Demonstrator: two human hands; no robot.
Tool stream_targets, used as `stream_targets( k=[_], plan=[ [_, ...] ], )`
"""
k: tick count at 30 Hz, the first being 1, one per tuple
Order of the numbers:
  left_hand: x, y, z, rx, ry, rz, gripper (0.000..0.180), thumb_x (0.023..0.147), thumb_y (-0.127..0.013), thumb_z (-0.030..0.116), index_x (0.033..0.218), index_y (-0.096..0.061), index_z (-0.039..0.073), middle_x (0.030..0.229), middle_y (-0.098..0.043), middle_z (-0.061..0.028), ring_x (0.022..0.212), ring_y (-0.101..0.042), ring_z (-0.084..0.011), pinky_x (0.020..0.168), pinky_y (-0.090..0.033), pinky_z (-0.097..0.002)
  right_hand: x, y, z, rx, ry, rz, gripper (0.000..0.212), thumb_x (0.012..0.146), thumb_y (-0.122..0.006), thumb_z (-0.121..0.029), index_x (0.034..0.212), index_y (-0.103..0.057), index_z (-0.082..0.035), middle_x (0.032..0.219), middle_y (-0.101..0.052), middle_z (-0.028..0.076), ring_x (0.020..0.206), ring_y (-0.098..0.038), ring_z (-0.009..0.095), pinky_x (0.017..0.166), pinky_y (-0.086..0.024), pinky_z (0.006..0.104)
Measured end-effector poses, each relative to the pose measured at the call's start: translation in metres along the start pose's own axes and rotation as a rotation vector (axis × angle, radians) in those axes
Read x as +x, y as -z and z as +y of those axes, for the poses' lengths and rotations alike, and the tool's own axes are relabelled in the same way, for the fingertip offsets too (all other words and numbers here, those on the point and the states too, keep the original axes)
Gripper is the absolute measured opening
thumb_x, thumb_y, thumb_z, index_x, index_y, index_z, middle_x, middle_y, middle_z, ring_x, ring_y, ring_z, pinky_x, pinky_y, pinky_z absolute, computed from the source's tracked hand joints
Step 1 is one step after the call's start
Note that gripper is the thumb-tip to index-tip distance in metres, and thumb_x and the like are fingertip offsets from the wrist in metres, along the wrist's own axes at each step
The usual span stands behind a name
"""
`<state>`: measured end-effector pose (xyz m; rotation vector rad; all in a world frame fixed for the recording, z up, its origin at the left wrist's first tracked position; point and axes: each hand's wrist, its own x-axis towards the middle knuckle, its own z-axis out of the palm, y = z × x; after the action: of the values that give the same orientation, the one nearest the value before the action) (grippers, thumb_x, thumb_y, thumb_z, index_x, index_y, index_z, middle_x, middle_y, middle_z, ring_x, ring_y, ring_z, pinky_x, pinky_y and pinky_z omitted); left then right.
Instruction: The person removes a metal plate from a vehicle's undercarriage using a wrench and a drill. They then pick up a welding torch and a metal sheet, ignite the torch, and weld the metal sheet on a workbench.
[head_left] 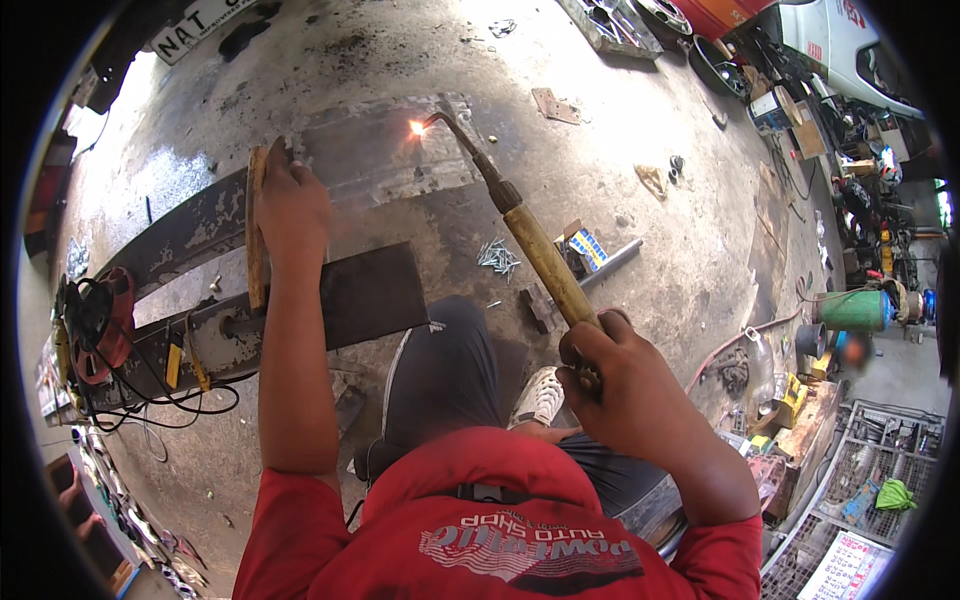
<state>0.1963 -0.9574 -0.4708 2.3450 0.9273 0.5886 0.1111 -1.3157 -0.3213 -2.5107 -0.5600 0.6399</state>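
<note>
My right hand [620, 385] is wrapped round the handle of a brass gas torch [545, 260]. Its thin neck bends down at the far end, where a bright orange-white glow shows at the tip. That tip is over a worn flat metal sheet [385, 150] on the floor; contact cannot be made out. My left hand [293, 205] is closed at the far end of a narrow wooden strip [257, 235], its fingertips partly hidden. The strip lies across two long metal bars [195, 225] with peeling paint. A dark flat plate [375, 297] extends beneath my left forearm.
Loose screws [497, 258] lie by a small blue-and-yellow box [587, 247] and a metal pipe [622, 258]. A red reel with black cable [108, 325] sits at left. On the right are a green gas cylinder [853, 310], a hose [735, 340] and a wire rack [870, 440].
</note>
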Motion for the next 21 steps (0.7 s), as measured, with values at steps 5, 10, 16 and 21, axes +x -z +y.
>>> stream_targets(
  k=[5, 10, 16, 21],
  plan=[
    [-0.0005, 0.0016, 0.0009, 0.021, -0.027, -0.016, 0.049, 0.106, -0.045, 0.021, 0.152, -0.052, 0.007, 0.13, -0.069, -0.0278, 0.119, -0.067, -0.0468, 0.102, -0.053, -0.0524, 0.0004, 0.0004, -0.0004, 0.0, -0.003, -0.005, 0.02, 0.093, -0.07, -0.013, 0.108, -0.059, -0.005, 0.099, -0.06, 0.025, 0.085, -0.067, 0.049, 0.075, -0.056, 0.0564],
    [0.0015, -0.0012, -0.0029, 0.02, -0.023, -0.001, 0.047, 0.106, -0.047, 0.023, 0.149, -0.056, 0.007, 0.132, -0.069, -0.0265, 0.122, -0.066, -0.0453, 0.103, -0.052, -0.0499, 0.0002, 0.0004, -0.0005, -0.005, -0.005, -0.004, 0.021, 0.094, -0.07, -0.014, 0.109, -0.058, -0.006, 0.1, -0.06, 0.025, 0.085, -0.067, 0.049, 0.075, -0.056, 0.0567],
    [0.0019, -0.0037, -0.007, 0.08, -0.085, 0.011, 0.047, 0.106, -0.045, 0.022, 0.15, -0.053, 0.006, 0.125, -0.071, -0.0272, 0.113, -0.07, -0.0452, 0.098, -0.056, -0.0517, 0.0005, 0.0008, -0.0018, -0.01, -0.008, -0.006, 0.021, 0.094, -0.07, -0.014, 0.109, -0.058, -0.005, 0.101, -0.06, 0.025, 0.086, -0.067, 0.05, 0.076, -0.056, 0.0569],
    [0.0011, -0.0021, -0.0048, 0.082, -0.077, 0.002, 0.046, 0.107, -0.046, 0.022, 0.149, -0.054, 0.003, 0.123, -0.072, -0.0264, 0.112, -0.071, -0.0434, 0.096, -0.057, -0.0501, 0.0004, 0.001, -0.002, -0.012, -0.008, -0.011, 0.021, 0.094, -0.07, -0.015, 0.109, -0.059, -0.005, 0.101, -0.06, 0.025, 0.088, -0.067, 0.05, 0.078, -0.056, 0.0571]
  ],
)
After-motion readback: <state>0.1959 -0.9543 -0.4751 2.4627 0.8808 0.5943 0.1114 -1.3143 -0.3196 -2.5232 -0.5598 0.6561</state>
